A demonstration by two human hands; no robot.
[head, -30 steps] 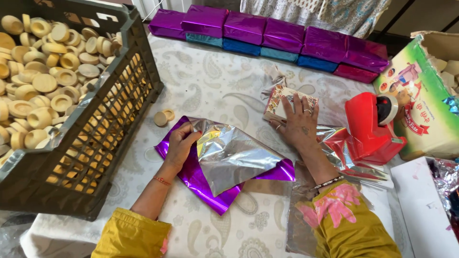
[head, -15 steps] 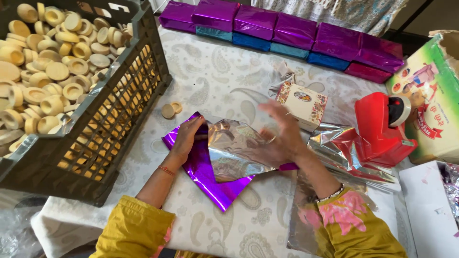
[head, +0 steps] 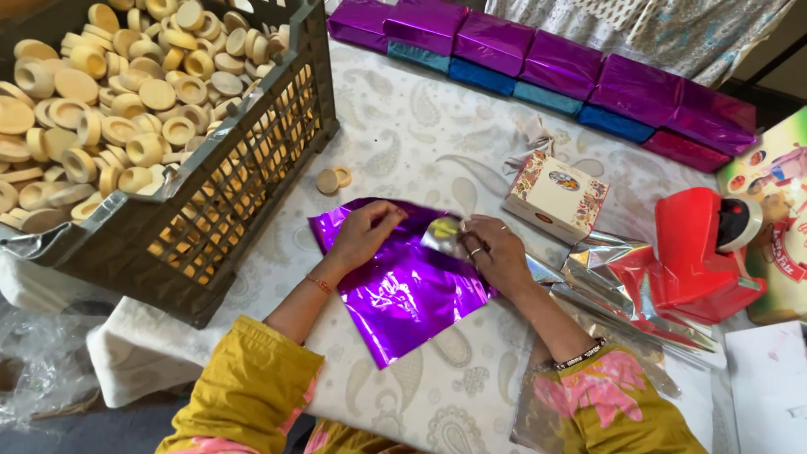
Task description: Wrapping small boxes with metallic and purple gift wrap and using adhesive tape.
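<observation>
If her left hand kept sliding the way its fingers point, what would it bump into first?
Probably the right hand: the left hand points across the purple foil sheet toward it, with a silvery fold between; depth is unclear.

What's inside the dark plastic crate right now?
The crate is heaped with pale round wooden discs, some with a hollowed centre. Whatever lies beneath the top layer, and the crate's floor, is covered.

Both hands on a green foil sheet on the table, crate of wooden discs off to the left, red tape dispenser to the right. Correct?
Not quite: the foil sheet is purple, not green. The head view shows the left hand and right hand on it on the table, with the crate of wooden discs at left and the red tape dispenser at right.
</observation>
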